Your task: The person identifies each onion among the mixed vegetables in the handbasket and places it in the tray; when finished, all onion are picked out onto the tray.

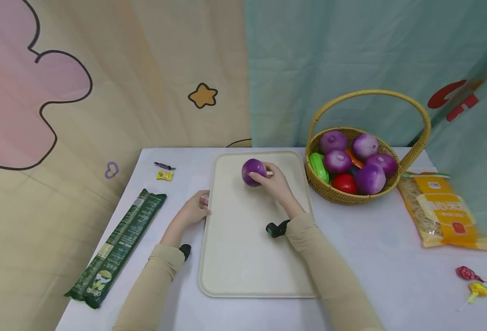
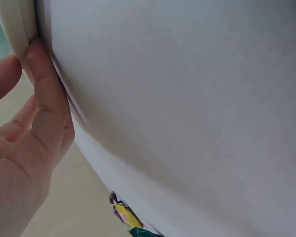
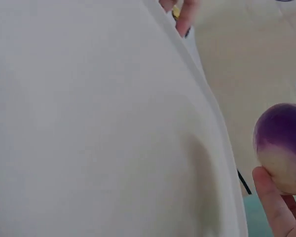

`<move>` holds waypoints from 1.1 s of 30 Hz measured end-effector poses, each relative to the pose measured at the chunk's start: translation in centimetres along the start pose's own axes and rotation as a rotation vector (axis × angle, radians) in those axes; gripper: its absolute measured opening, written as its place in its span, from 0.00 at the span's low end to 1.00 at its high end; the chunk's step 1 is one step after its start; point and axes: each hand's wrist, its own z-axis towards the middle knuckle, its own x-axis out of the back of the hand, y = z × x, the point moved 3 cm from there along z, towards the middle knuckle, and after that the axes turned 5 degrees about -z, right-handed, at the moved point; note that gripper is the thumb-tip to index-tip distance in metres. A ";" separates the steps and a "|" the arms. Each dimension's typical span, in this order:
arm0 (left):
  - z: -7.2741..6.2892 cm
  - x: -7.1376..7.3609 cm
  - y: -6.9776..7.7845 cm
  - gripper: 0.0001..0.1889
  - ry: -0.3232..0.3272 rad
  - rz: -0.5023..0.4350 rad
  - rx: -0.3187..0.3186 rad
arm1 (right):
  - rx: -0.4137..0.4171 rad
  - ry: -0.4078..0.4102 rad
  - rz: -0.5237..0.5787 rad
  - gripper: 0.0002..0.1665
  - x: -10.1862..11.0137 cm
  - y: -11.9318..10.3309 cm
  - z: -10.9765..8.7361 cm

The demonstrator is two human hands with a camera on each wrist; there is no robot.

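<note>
Over the far part of the cream tray, my right hand holds a round purple onion between thumb and fingers. The right wrist view shows the onion's pale end against the fingertips and a shadow on the tray below. My left hand is at the tray's left rim, its fingers bent. In the left wrist view, the thumb and fingertips of the left hand grip that rim from both sides.
A wicker basket of onions and other vegetables stands right of the tray. A yellow bag and two lollipops lie farther right. On the left are a long green packet and small wrapped candies. A curtain hangs behind.
</note>
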 end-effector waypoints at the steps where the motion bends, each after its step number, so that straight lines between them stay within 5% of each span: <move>1: 0.0 0.0 -0.1 0.36 -0.007 -0.021 0.010 | -0.013 -0.002 0.001 0.38 -0.7 0.3 0.4; 8: 0.1 -0.4 -0.7 0.35 -0.031 -0.136 0.058 | -0.064 0.007 -0.069 0.41 -3.8 1.6 2.3; 18: 0.4 -0.4 -0.8 0.35 -0.033 -0.160 0.081 | -0.087 0.038 -0.061 0.44 -4.2 1.5 2.9; 25: 0.5 -0.2 -0.4 0.35 -0.037 -0.134 0.084 | -0.101 0.029 -0.111 0.51 -3.2 0.6 1.8; 29: 0.5 -0.1 -0.5 0.35 -0.036 -0.099 0.084 | -0.096 0.031 -0.111 0.46 -1.6 -0.2 0.5; 33: 0.4 -0.4 -0.4 0.34 -0.035 -0.070 0.061 | -0.002 0.078 -0.119 0.37 1.3 -1.2 -1.5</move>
